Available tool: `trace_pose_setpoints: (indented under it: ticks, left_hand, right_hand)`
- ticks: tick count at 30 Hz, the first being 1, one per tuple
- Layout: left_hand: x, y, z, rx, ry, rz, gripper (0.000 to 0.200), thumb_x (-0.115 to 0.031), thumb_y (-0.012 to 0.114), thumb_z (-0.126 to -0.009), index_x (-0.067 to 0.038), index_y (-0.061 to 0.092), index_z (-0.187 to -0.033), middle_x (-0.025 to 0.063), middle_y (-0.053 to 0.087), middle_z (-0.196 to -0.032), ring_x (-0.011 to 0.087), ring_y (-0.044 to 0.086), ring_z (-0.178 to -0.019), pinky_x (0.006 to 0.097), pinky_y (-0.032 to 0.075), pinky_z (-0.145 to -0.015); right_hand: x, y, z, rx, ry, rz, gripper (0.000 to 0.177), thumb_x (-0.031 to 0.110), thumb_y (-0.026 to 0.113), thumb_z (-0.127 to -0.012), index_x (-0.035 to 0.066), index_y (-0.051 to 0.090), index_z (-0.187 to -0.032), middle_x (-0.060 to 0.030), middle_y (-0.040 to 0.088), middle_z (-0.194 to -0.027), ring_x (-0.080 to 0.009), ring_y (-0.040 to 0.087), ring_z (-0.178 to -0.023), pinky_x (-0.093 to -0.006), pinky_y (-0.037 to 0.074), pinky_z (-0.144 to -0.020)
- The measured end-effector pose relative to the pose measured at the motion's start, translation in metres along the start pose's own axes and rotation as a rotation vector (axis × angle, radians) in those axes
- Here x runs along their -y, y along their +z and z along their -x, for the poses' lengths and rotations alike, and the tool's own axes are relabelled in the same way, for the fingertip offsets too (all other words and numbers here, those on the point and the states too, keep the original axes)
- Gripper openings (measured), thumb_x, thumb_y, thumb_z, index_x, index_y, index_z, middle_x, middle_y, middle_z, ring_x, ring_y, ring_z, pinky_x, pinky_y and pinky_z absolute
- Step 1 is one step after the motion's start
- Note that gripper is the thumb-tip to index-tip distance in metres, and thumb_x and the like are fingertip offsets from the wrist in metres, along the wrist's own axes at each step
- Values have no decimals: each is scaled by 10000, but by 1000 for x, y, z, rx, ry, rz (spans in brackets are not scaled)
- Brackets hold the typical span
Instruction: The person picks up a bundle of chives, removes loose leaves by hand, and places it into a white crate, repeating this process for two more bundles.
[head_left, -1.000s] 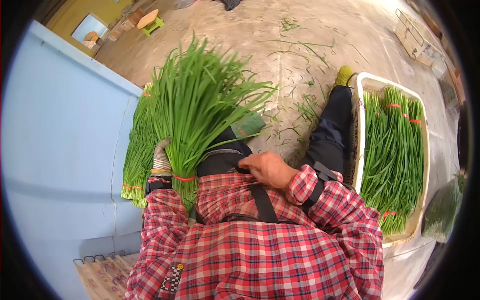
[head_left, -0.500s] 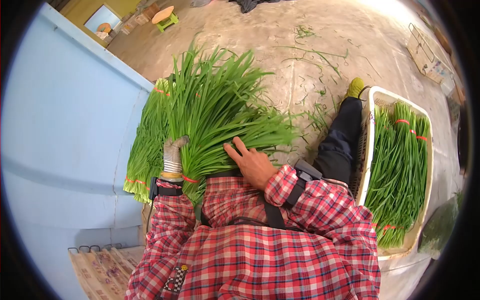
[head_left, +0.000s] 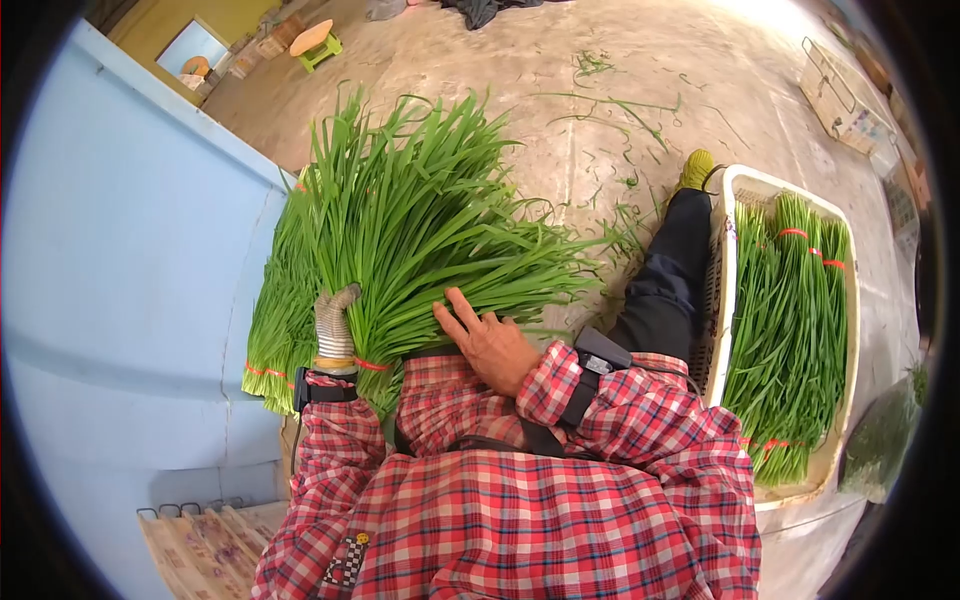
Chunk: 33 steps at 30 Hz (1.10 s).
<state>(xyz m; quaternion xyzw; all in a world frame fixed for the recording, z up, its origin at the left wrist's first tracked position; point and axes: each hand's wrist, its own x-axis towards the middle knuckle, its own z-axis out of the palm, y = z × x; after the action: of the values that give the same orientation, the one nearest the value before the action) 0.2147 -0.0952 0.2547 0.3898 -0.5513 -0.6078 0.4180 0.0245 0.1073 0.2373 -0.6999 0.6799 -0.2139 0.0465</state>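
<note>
My left hand (head_left: 336, 325), in a striped knit glove, is wrapped round a thick bunch of garlic chives (head_left: 420, 220). A red band (head_left: 372, 365) ties this bunch near its stem end, just below the glove. Its long flat leaves fan out forward and to the right over my lap. Bare and with fingers apart, my right hand (head_left: 492, 350) lies against the lower right leaves. To the left, partly hidden by the held bunch, more banded chives (head_left: 275, 325) are stacked against a blue panel.
At my right stands a white plastic crate (head_left: 727, 290) with several banded bunches (head_left: 785, 345). My outstretched leg (head_left: 662, 265) runs beside it. Leaf scraps (head_left: 628, 218) litter the concrete floor. The blue panel (head_left: 130, 280) rises at left; a slatted crate (head_left: 205, 545) sits lower left.
The view has shifted slightly. The fanned leaves have swung a little and settled, with the right-hand tips less blurred. My left hand keeps its hold; my right hand stays at the leaves.
</note>
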Motion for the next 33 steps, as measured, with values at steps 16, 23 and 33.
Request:
trace_pose_setpoints:
  ticks: [16, 23, 33]
  left_hand:
    - [17, -18, 0, -9, 120, -158, 247, -97, 666, -724, 71, 639, -903, 134, 688, -846, 210, 650, -775, 317, 506, -772]
    - [5, 1, 12, 33, 178, -241, 245, -91, 689, -728, 52, 635, -920, 111, 676, -863, 188, 636, -764, 306, 496, -779]
    - [-14, 20, 24, 78, 161, -250, 239, 14, 619, -768, 66, 603, -1001, 109, 677, -871, 162, 637, -767, 274, 512, -746]
  right_hand:
    - [-22, -49, -13, -421, 28, -435, 414, 3, 557, -777, 83, 538, -1183, -134, 558, -1208, -313, 594, -1013, -366, 528, -769]
    - [-62, -100, -39, -694, 66, -455, 178, 30, 593, -795, 59, 628, -967, -117, 619, -863, -315, 611, -775, -372, 489, -661]
    - [-72, -121, -82, -472, 117, -199, 186, 210, 649, -795, 79, 637, -927, -93, 588, -810, -299, 605, -772, -399, 486, -645]
